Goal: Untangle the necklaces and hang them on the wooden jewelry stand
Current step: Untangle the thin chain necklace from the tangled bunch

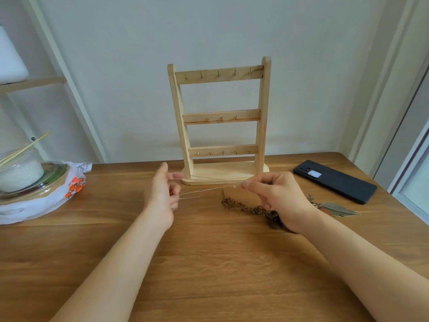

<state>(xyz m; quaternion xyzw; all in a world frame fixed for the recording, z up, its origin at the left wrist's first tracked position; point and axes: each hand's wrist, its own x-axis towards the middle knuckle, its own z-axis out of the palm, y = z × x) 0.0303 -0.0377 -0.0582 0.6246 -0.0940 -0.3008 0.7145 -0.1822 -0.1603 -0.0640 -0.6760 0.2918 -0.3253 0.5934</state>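
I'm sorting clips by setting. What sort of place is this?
Likely a room in a home: a wooden table against a plain wall, a phone lying on it, and a glass dish on a plastic bag.

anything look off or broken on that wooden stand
On the pale wooden jewelry stand, the middle rail looks incomplete: three brass hooks with a bare hole at each end, while the top rail and bottom rail each carry five.
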